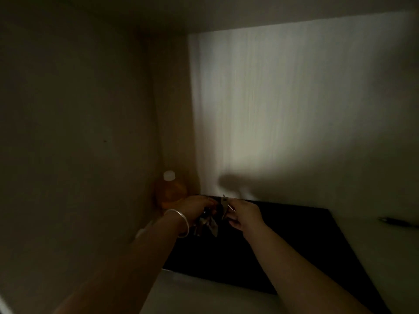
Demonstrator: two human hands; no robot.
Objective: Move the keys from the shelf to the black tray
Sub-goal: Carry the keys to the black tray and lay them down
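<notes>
Orange bottle point(170, 191) behind hands; both hands point(197, 209) point(243, 215) pinching keys point(209, 220) over black tray point(294, 243).

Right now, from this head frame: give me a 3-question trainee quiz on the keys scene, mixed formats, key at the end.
1. True or false: both hands are on the keys above the black tray.
2. Multiple choice: what stands in the corner left of the left hand?
A. a mug
B. an orange bottle with a white cap
C. a book
3. Fill in: the left wrist wears a ____.

Key
1. True: the left hand holds the bunch, and the right hand pinches one key at its top.
2. B, the bottle.
3. bracelet.
</notes>
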